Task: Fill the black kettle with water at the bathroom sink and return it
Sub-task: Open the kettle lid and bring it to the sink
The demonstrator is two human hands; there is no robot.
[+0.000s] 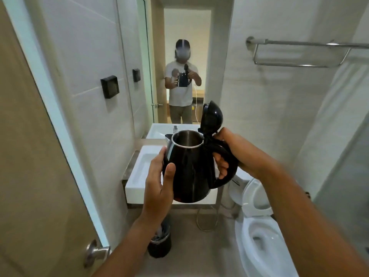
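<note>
The black kettle hangs upright in the air in front of me, its lid flipped up and its steel inside showing. My right hand grips the handle, thumb near the lid hinge. My left hand cups the kettle's left side. Behind and below the kettle is the white bathroom sink, partly hidden by it. The tap is hidden behind the kettle.
The open door with a steel knob stands at the left. A toilet with its seat raised is at the lower right, a black bin under the sink. A mirror faces me, a towel rail hangs upper right.
</note>
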